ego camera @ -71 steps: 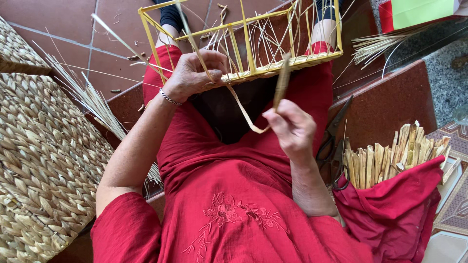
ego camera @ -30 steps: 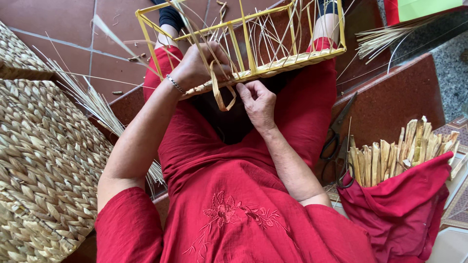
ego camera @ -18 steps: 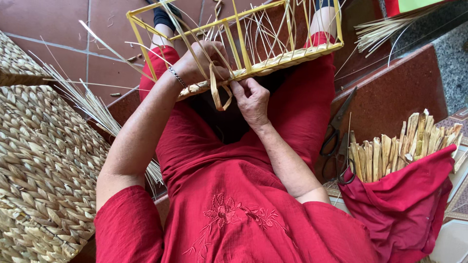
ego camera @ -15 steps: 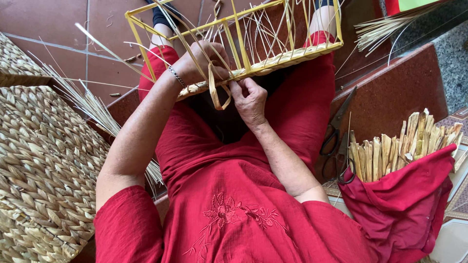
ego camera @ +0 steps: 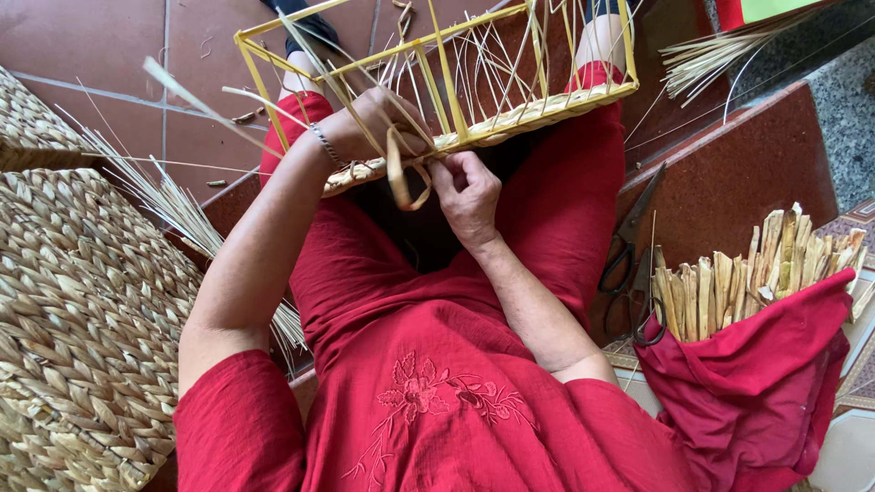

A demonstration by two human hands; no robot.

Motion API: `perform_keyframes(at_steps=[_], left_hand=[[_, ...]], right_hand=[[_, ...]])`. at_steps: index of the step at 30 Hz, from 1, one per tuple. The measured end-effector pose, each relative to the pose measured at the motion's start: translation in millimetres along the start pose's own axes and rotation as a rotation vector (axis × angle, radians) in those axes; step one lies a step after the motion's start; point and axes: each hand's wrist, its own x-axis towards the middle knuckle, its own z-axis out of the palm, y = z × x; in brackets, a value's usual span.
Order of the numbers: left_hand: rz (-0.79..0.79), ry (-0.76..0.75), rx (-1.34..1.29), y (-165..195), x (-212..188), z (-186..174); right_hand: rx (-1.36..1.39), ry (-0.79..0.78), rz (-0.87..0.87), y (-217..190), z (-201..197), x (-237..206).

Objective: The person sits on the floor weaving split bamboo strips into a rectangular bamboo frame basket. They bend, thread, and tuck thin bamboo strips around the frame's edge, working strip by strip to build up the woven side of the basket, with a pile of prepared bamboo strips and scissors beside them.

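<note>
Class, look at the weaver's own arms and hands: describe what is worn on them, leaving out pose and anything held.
Both arms are bare below short red sleeves. The left hand has a thin metal bracelet at the wrist. The right hand shows no ring, glove or band.

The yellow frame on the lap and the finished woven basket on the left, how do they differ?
The yellow frame is mostly open bars with weaving only along its lower edge; the woven basket is fully covered in thick braided fibre. The frame is bright yellow, the basket a natural tan. The frame rests on the person's knees, gripped by the left hand while the right hand works a looped strand; the basket sits untouched beside them. Both carry similar straw-coloured weave.
</note>
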Motion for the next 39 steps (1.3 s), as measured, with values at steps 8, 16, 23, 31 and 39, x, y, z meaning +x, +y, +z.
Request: perform_keyframes(at_steps=[8, 16, 23, 31, 39], left_hand=[[-0.084, 0.087, 0.007, -2, -11, 5], [-0.052, 0.124, -0.147, 1, -23, 2], [0.038, 0.046, 0.027, 7, -39, 1], [0.278, 0.276, 0.375, 3, -56, 31], [0.164, 0.37, 0.375, 1, -53, 44]], right_hand=[[-0.158, -0.012, -0.2, -7, -3, 1], [-0.885, -0.551, 0.093, 30, -44, -6], [-0.879, -0.559, -0.063, 32, -40, 4], [0.081, -0.278, 0.121, 5, -17, -2], [-0.221, -0.171, -0.05, 31, -27, 3]])
